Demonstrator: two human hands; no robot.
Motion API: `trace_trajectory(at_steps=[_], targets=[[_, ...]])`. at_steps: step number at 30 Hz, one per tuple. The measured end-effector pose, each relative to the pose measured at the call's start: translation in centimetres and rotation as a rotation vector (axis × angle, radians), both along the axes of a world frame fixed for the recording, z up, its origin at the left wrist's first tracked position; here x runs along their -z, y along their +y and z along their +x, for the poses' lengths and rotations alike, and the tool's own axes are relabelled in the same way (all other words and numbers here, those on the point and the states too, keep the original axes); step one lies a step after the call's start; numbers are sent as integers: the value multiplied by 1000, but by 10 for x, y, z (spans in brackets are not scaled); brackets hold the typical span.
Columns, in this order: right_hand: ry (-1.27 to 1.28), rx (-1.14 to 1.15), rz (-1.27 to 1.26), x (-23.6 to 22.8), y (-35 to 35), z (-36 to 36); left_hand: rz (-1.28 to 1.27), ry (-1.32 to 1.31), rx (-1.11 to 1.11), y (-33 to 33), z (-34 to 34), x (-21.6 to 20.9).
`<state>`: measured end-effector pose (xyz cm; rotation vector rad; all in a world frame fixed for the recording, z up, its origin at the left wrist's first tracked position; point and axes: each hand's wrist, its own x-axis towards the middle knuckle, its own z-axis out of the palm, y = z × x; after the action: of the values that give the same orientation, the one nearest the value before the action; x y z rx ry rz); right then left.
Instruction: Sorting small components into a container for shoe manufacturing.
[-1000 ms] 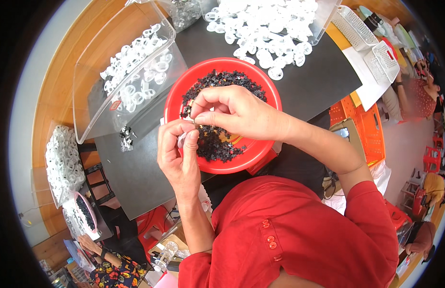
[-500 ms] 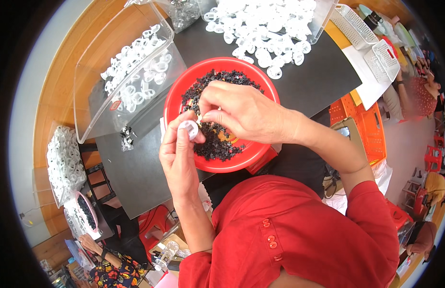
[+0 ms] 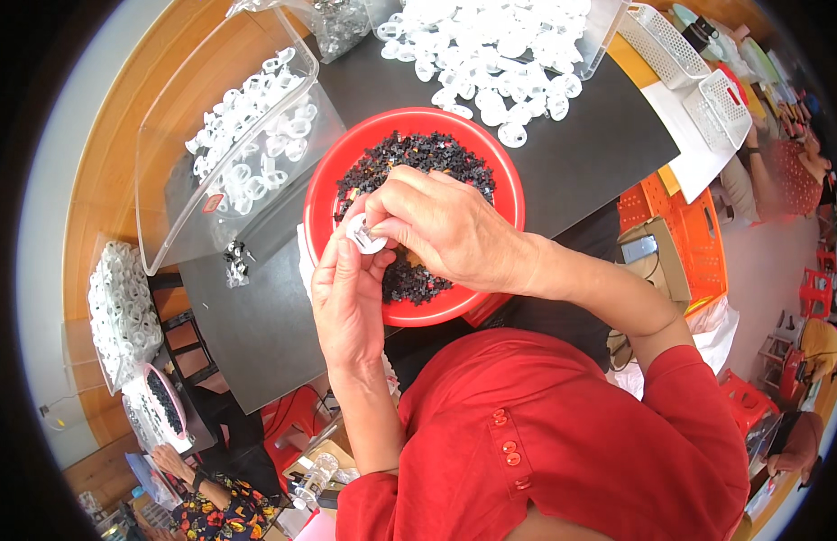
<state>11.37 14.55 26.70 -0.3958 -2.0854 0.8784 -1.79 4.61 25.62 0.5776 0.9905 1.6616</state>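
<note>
Black pieces (image 3: pixel 427 155) fill the red basin (image 3: pixel 321 194); white rings (image 3: pixel 247 113) crowd the clear bin (image 3: pixel 178 135), and more white parts (image 3: pixel 504 54) spread across the worktop (image 3: pixel 256 334). Over the basin, a white disc (image 3: pixel 363 238) faces up at a tilt, its long axis unclear. Left hand (image 3: pixel 344 293), raised, fingers closed on its edge; right hand (image 3: pixel 459 233) arches in, fingertips bunched at its face, their hold hidden.
</note>
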Motion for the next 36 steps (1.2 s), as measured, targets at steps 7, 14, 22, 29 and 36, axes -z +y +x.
trace_trajectory(at_steps=[7, 14, 22, 29, 36], targets=[[-49, -12, 246, 4, 5, 3, -14, 9, -45, 2, 4, -2], [-33, -34, 321, 7, 6, 3, -2, 32, -68, 2, 7, 4], [82, 70, -136, -1, -5, 5, 23, 87, -36, 4, 7, 0], [309, -113, -953, 8, -6, -3, 46, 147, -94, 6, 19, -7], [376, -89, -981, 9, -16, -10, 14, 44, -148, 6, 17, -3]])
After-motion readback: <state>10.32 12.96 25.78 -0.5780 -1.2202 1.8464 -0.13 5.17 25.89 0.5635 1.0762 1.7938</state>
